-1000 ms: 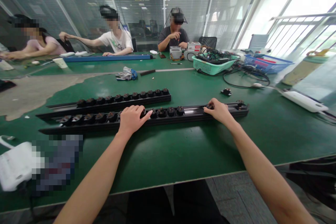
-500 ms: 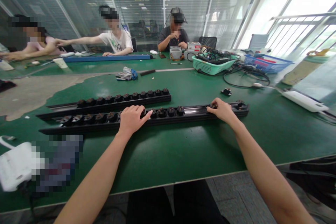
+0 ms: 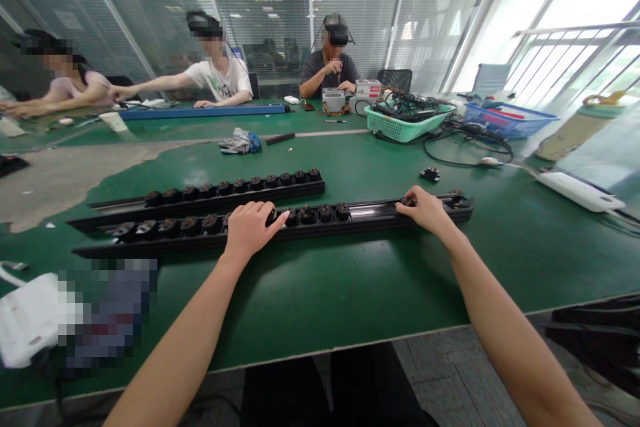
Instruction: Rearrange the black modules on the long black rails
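A long black channel (image 3: pixel 320 231), like a power strip housing, lies across the table before me. Several round black socket modules (image 3: pixel 325 213) sit in a row inside it, and a shiny bare stretch shows to their right. Midway along, my left hand (image 3: pixel 250 230) is wrapped over the channel, its thumb on the near side by the modules. Toward the right end, my right hand (image 3: pixel 424 208) pinches a black socket module (image 3: pixel 411 201) inside the channel; fingers partly hide it. Behind lies a second channel (image 3: pixel 300 187) with its own row of modules.
A loose black module (image 3: pixel 430 175) lies beyond my right hand. Farther back are gloves (image 3: pixel 241 141), a green basket (image 3: pixel 407 125) of cables, a blue basket (image 3: pixel 510 121) and a white power strip (image 3: pixel 580 192). A white adapter (image 3: pixel 35 317) is at left. Three people sit opposite.
My right hand has shifted very slightly to the right along the channel, with the module in its fingers. My left hand keeps its place on the channel.
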### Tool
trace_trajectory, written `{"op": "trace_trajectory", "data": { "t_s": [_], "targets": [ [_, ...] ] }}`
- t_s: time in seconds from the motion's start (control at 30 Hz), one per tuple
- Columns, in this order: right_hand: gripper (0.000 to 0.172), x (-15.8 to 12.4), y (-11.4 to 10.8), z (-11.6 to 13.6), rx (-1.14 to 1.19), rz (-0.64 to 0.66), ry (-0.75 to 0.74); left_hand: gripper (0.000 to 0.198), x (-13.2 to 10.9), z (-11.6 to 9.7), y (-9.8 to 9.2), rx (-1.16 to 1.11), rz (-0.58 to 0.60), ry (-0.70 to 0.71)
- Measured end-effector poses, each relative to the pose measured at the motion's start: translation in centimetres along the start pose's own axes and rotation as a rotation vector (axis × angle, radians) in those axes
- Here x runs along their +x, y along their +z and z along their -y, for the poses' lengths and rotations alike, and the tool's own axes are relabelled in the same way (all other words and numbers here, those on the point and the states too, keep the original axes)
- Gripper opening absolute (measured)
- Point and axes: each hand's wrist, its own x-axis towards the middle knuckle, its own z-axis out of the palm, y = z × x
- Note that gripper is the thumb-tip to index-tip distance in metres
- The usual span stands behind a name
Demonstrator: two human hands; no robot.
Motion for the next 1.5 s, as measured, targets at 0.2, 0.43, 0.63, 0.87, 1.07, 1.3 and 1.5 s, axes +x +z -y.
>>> {"op": "trace_trajectory", "data": {
  "t_s": [0.2,0.43,0.63,0.87,1.07,1.3,1.5],
  "targets": [
    [0.026,0.2,-0.4,-0.4,-0.004,0.008,-0.001,0.052,0.0,0.0,-0.1,0.001,0.003,0.002],
    [0.027,0.5,-0.4,-1.1,-0.006,-0.003,-0.013,0.051,0.0,0.0,0.0,0.001,0.003,0.002],
    [0.027,0.6,-0.4,-1.4,-0.03,-0.004,-0.003,0.05,0.0,0.0,-0.1,0.001,0.004,0.0],
    [0.028,0.6,-1.2,-1.8,-0.04,0.022,0.042,0.052,0.1,-0.1,-0.2,0.011,0.014,0.001],
    [0.028,1.0,-1.2,-2.5,-0.046,0.016,0.027,0.051,0.0,0.0,-0.2,0.001,0.005,0.003],
    [0.029,1.2,-1.2,-3.2,-0.075,-0.003,0.021,0.051,0.0,0.0,-0.1,0.004,0.001,0.0],
    [0.025,1.5,-1.7,-2.9,-0.156,0.039,-0.002,0.05,0.0,-0.1,-0.2,-0.022,-0.004,-0.005]
  ]
}}
